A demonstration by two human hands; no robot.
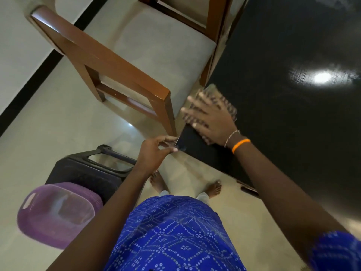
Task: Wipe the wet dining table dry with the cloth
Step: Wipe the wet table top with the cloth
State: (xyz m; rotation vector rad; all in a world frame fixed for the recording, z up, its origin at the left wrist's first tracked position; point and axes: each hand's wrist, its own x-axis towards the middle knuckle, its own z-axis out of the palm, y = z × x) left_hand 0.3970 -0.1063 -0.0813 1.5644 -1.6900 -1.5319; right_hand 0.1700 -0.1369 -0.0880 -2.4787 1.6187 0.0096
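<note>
**Cloth flat under my right hand at the bench corner**

My right hand (212, 119) lies spread, fingers straight, pressing the blurred cloth (218, 100) onto the dark bench (293, 124) right at its near corner; my left hand (156, 151) is just beside that corner, fingers curled, pinching nothing I can make out; the unwiped top stretches away to my right, so I judge the sweep goes that way.
</note>
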